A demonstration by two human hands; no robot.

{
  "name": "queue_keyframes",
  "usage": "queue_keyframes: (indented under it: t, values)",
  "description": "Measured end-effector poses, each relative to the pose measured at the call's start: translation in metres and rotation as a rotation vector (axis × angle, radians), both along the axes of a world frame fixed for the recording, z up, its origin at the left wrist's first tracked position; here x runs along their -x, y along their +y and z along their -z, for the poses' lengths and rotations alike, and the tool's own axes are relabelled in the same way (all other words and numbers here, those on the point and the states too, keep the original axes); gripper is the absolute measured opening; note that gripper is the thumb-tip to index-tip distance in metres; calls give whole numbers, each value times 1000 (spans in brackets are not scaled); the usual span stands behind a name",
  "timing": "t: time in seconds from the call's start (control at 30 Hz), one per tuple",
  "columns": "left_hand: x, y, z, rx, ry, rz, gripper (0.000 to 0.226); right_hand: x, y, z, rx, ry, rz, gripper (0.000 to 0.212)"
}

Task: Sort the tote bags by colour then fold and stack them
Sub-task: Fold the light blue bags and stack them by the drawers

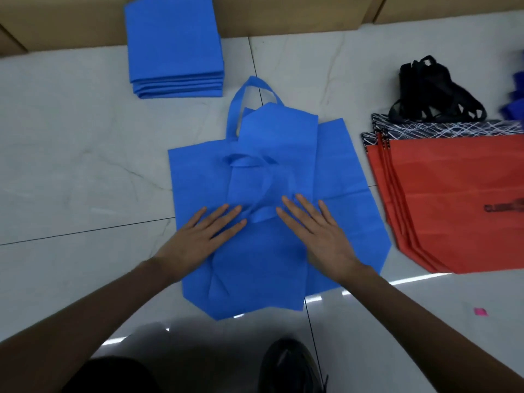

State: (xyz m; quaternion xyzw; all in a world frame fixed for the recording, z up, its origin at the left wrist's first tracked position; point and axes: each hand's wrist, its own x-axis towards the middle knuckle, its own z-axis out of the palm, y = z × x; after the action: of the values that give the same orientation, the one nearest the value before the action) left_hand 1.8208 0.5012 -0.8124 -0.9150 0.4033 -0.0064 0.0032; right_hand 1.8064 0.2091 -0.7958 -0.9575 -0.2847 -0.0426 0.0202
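Observation:
A blue tote bag [272, 268] lies on top of other unfolded blue bags [340, 171] on the floor, its sides folded in to a narrow strip and its handle folded down over it. My left hand [204, 236] lies flat on its left part, fingers straight. With spread fingers my right hand [314, 234] presses the right part beside the handle. A neat stack of folded blue bags [173, 49] sits at the far left. Several red tote bags [459, 202] with black handles [433, 92] lie fanned out at the right.
The floor is pale glossy tile [79, 171]. Brown cardboard boxes [297, 12] line the far edge. A dark blue item [513, 109] shows at the right edge. A pink scrap [480, 311] lies near right. My black shoe [289, 364] is at the bottom.

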Motion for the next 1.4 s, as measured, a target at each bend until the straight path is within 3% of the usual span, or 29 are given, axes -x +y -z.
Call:
queue_keyframes:
  t: [0.1,0.17,0.33,0.5,0.6,0.73,0.87,1.0,1.17,1.3,1.4]
  values:
    - [-5,2,-2,-110,35,11,113,21,-20,17,213,87,-67,105]
    - [-10,-4,-7,-168,93,60,116,28,-24,20,247,124,-45,110]
    - [-11,-23,-9,-220,348,163,101,28,-14,7,124,9,-12,100]
    - [-12,-26,-2,-175,198,260,102,-4,-6,3,268,-72,-130,91]
    - [-11,-23,0,-144,266,329,93,-20,-8,3,323,26,-158,94]
    - [-6,-24,0,-39,448,217,72,-21,-23,3,223,123,-154,93]
    - [-6,-30,-1,-78,401,163,81,-5,-38,8,154,197,-156,99]
    - [-2,-33,-1,147,458,34,90,10,-56,10,27,353,-90,77]
    - [-4,-34,-12,348,630,-146,82,8,-65,10,7,469,-121,76]
    - [-8,-29,-17,236,744,-70,83,5,-65,14,-58,464,-102,76]
    - [-13,-22,-16,90,827,-75,102,9,-58,12,-303,564,33,64]
